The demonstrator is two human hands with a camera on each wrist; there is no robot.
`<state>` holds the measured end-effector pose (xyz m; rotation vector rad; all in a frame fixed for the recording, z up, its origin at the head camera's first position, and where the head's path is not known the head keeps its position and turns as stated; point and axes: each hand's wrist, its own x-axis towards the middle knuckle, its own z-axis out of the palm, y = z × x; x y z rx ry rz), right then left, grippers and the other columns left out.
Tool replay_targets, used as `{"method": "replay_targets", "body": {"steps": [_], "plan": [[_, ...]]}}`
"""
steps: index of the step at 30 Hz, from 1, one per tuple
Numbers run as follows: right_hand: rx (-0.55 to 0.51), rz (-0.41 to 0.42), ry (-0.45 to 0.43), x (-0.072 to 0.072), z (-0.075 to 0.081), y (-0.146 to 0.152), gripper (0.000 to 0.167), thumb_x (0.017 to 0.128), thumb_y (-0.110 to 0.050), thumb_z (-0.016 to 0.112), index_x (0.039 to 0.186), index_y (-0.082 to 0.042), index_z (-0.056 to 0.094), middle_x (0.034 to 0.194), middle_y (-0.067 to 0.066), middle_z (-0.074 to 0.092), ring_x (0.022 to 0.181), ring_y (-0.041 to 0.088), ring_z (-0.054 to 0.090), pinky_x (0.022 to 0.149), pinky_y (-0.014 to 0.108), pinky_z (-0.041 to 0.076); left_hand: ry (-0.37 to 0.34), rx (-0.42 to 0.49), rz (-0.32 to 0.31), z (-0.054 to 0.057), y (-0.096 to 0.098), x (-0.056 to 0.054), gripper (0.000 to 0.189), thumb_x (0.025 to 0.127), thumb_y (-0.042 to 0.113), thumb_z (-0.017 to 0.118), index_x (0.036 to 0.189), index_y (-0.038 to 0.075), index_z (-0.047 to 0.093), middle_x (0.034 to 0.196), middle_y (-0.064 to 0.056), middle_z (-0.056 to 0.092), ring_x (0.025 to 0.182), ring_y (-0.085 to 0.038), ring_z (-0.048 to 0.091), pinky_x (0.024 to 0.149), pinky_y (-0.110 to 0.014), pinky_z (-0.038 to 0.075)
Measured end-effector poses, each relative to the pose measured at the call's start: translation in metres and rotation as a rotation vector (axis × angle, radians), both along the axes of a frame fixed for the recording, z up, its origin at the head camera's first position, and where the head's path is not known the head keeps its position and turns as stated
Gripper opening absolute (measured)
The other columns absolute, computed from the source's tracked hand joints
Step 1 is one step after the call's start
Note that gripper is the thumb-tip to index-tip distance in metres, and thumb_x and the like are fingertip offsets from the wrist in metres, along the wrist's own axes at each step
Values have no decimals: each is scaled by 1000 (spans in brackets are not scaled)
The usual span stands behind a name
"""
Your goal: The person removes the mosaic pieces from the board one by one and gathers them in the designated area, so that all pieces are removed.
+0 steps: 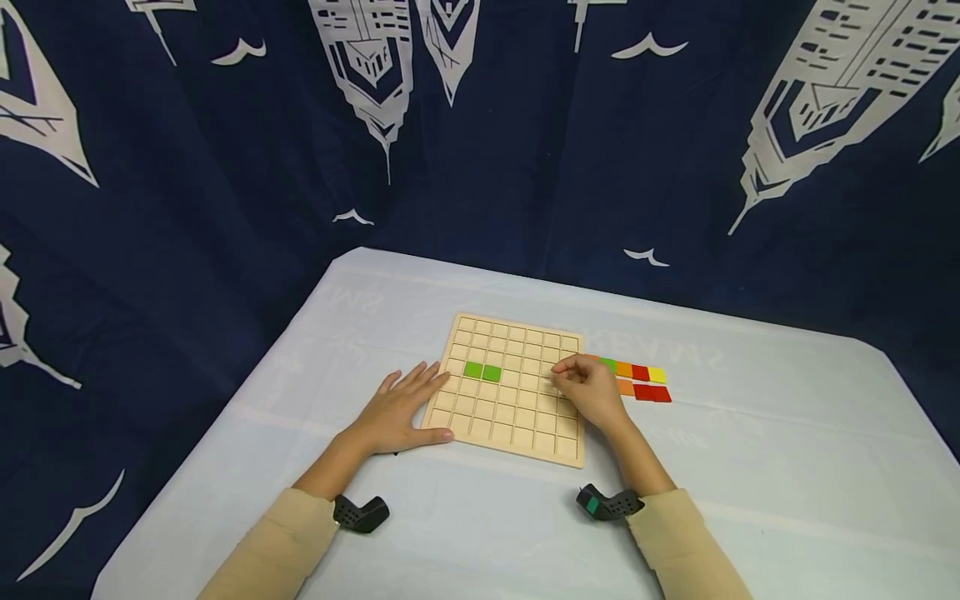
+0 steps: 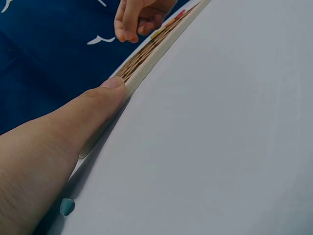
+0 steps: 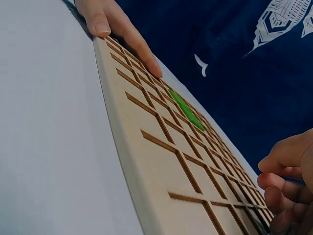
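Observation:
A square wooden grid board lies on the table, with two green tiles side by side in its left half. My left hand rests spread at the board's left edge; its thumb touches the near left corner, as the left wrist view also shows. Over the board's right side, my right hand has its fingers curled, thumb and forefinger tips together in the right wrist view. Whether a small tile is pinched between them I cannot tell. The board's right edge is partly hidden behind this hand.
Right of the board lie two rows of coloured tiles, among them a yellow tile, red tiles and an orange tile, partly behind my right hand. A white cloth covers the table. A dark blue patterned curtain hangs behind it.

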<state>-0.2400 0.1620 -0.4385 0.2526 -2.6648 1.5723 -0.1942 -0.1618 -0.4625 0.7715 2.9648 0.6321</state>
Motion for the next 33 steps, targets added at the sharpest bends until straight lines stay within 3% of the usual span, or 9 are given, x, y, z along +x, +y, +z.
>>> {"method": "replay_targets", "body": {"steps": [33], "plan": [[-14,136,-7,-12,-2,-60,7,87,-2,68,92,1,69,80,7,65,64,13,55,56,21,44,-24,-19,11,0,0,-1,93,84,69,58,155,17,28,161,-6,19,148,-26,10,116,-55,7]]}}
